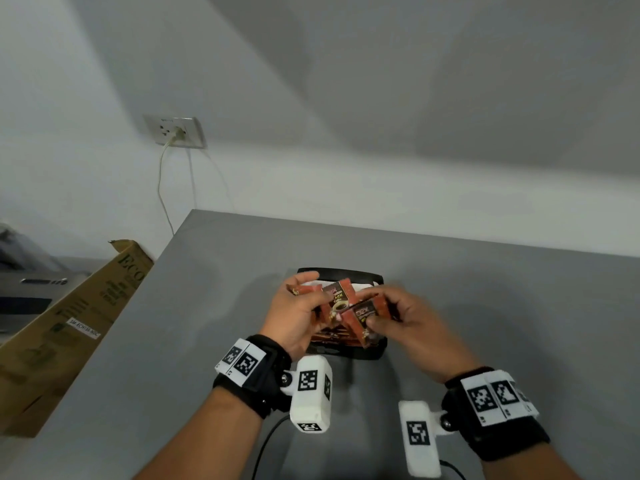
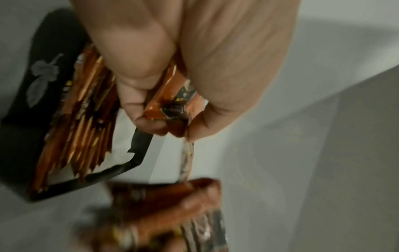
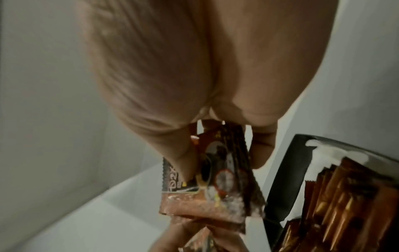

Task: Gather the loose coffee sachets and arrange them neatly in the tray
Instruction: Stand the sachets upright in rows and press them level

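Over the grey table a black tray [image 1: 341, 273] holds several orange-brown coffee sachets [image 2: 86, 136] standing on edge. Both hands hover just above it. My left hand [image 1: 317, 289] pinches a small fan of sachets [image 1: 337, 294] between thumb and fingers; the left wrist view shows their ends [image 2: 170, 102] in that grip. My right hand [image 1: 375, 308] grips another few sachets [image 1: 363, 315], seen close in the right wrist view [image 3: 215, 170] beside the tray wall [image 3: 287, 170]. The two bundles overlap in the middle. The tray's near part is hidden by my hands.
A long cardboard box [image 1: 69, 323] leans along the table's left edge, with a grey machine [image 1: 27, 289] behind it. A wall socket [image 1: 176, 131] has a cable hanging down. Bare grey tabletop [image 1: 519, 306] lies right of the tray. Wrist-camera cables [image 1: 270, 445] trail near me.
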The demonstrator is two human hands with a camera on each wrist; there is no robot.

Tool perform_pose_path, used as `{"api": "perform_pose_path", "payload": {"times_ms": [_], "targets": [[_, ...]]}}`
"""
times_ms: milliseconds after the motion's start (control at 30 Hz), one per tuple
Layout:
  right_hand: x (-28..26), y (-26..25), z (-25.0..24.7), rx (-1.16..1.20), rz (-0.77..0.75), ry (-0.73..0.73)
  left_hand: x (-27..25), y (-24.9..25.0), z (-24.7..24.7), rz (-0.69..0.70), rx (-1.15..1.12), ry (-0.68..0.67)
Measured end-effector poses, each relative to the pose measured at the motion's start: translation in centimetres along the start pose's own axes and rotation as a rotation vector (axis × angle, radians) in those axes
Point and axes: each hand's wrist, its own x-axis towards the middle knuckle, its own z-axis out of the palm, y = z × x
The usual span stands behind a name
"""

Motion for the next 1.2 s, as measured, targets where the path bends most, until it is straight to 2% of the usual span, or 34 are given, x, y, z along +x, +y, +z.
{"api": "perform_pose_path", "payload": {"times_ms": [67, 133, 200, 300, 433, 567, 700, 833, 1000, 1100, 1200], "targets": [[-0.1, 0.4, 0.0, 0.38, 0.051, 0.037, -0.1, 0.7, -0.2, 0.077, 0.079, -0.01], [0.2, 0.5, 0.1, 0.568, 0.103, 0.05, -0.3, 0.9, -0.1, 0.129, 0.176, -0.058], [0.6, 0.6, 0.7, 0.496, 0.138, 0.044, -0.5, 0.6, 0.5, 0.15, 0.241, -0.104], [0.9, 0.8, 1.6, 0.452, 0.184, 0.068, -0.7, -0.1, 1.3, 0.158, 0.232, -0.093], [1.2, 0.9, 1.2, 0.518, 0.249, 0.214, -0.6, 0.0, 0.7, 0.062, 0.046, -0.036], [1.5, 1.3, 0.3, 0.575, 0.26, 0.34, -0.2, 0.0, -0.1, 0.087, 0.047, -0.007], [1.4, 0.6, 0.5, 0.643, 0.182, 0.232, 0.3, -0.7, -0.3, 0.106, 0.096, 0.003], [1.2, -0.2, 1.8, 0.421, 0.116, 0.2, -0.2, -0.4, 1.0, 0.032, -0.076, -0.079], [1.1, -0.9, 2.2, -0.062, -0.049, 0.197, -1.3, 0.1, 1.9, -0.087, -0.248, -0.314], [1.4, -1.2, 2.0, -0.481, -0.129, 0.123, -1.1, -0.2, 1.8, -0.096, -0.233, -0.342], [1.4, -1.2, 1.4, -0.548, -0.131, 0.122, -1.1, -0.1, 1.8, -0.108, -0.196, -0.336]]}}
